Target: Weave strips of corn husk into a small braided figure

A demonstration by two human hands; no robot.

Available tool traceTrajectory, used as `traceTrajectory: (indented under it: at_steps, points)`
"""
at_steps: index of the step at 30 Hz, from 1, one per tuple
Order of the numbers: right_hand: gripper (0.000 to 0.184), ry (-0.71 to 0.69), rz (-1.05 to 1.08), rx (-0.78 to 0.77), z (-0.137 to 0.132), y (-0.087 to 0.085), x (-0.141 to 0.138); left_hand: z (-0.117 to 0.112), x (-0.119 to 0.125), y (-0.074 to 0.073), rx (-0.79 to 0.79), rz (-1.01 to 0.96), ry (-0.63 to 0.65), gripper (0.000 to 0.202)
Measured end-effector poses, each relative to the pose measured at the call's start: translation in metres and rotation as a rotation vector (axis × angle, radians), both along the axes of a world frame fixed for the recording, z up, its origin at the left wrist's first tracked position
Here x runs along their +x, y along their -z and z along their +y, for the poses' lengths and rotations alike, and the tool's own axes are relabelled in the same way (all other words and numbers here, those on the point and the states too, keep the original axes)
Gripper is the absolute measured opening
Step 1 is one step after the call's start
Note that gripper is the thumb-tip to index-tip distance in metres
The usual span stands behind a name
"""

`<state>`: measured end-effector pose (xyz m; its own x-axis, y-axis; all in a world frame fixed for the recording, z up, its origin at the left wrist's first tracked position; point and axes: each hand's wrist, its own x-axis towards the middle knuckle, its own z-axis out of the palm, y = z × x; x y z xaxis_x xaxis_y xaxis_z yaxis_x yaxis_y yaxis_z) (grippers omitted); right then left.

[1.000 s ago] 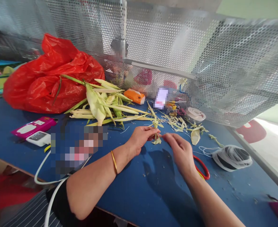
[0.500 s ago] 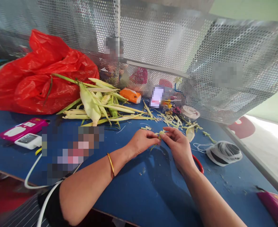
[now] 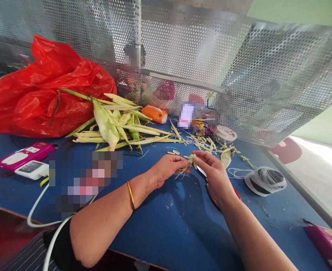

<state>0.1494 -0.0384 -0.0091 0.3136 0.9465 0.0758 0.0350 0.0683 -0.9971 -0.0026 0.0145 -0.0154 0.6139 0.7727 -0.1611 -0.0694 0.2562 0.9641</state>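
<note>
Over the blue table, my left hand [image 3: 168,170] pinches a small woven or knotted piece of pale green corn husk [image 3: 190,160], with thin strands hanging below it. A gold bangle [image 3: 130,195] circles the left wrist. My right hand [image 3: 216,176] grips the same piece from the other side, thumb and fingers closed at its edge. Partly hidden beneath the right hand is a pair of scissors [image 3: 202,172] with a red and yellow handle; whether the hand touches them I cannot tell. Short husk bits [image 3: 173,152] lie just beyond the fingertips.
A pile of corn husks [image 3: 106,124] lies before a red plastic bag [image 3: 52,94]. Husk strips [image 3: 204,143], a white spool [image 3: 225,133], a wrapped thread roll [image 3: 265,182], an orange tissue pack [image 3: 154,114] and purple power strips [image 3: 26,155] surround the hands. A perforated metal panel [image 3: 179,49] stands behind.
My hands stay close together on the husk piece, and more of its hanging strands show now. The right hand has shifted slightly, revealing the scissor blade and yellow handle part.
</note>
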Motion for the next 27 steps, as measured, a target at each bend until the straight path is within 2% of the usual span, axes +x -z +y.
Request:
traceTrajectory:
  at_steps: [5, 6, 8, 10, 12, 14, 17, 20, 22, 24, 27]
  points:
    - [0.029, -0.162, -0.036, -0.085, 0.002, -0.005, 0.006, 0.000, -0.002, -0.004, -0.016, 0.095, 0.082, 0.030]
    - [0.028, -0.181, -0.035, -0.098, 0.003, -0.005, 0.007, 0.001, -0.002, -0.004, 0.004, 0.113, 0.077, 0.030]
    - [0.026, -0.175, -0.013, -0.112, 0.006, -0.003, 0.010, 0.005, -0.002, -0.003, 0.052, 0.158, -0.010, 0.031]
    - [0.025, -0.123, 0.068, -0.137, 0.010, 0.001, 0.016, 0.010, -0.001, -0.001, 0.060, 0.179, -0.139, 0.029]
    - [0.025, -0.047, 0.153, -0.163, 0.014, 0.008, 0.025, 0.013, -0.001, -0.001, 0.033, 0.189, -0.212, 0.028]
    - [0.025, 0.048, 0.185, -0.164, 0.020, 0.012, 0.040, 0.013, -0.001, -0.002, -0.012, 0.191, -0.219, 0.027]
    - [0.024, 0.251, 0.180, -0.133, 0.032, 0.011, 0.072, 0.008, -0.001, -0.005, -0.052, 0.174, -0.149, 0.024]
    - [0.029, 0.402, 0.101, -0.118, 0.044, 0.001, 0.107, 0.004, -0.001, -0.006, -0.038, 0.165, -0.082, 0.022]
    - [0.031, 0.452, 0.011, -0.129, 0.049, -0.005, 0.121, 0.003, -0.001, -0.005, -0.018, 0.168, -0.062, 0.020]
    - [0.031, 0.450, -0.103, -0.167, 0.051, -0.004, 0.125, 0.004, -0.001, -0.003, 0.013, 0.170, -0.061, 0.019]
    - [0.023, 0.410, -0.340, -0.262, 0.049, 0.006, 0.118, 0.004, -0.001, -0.001, 0.065, 0.177, -0.074, 0.016]
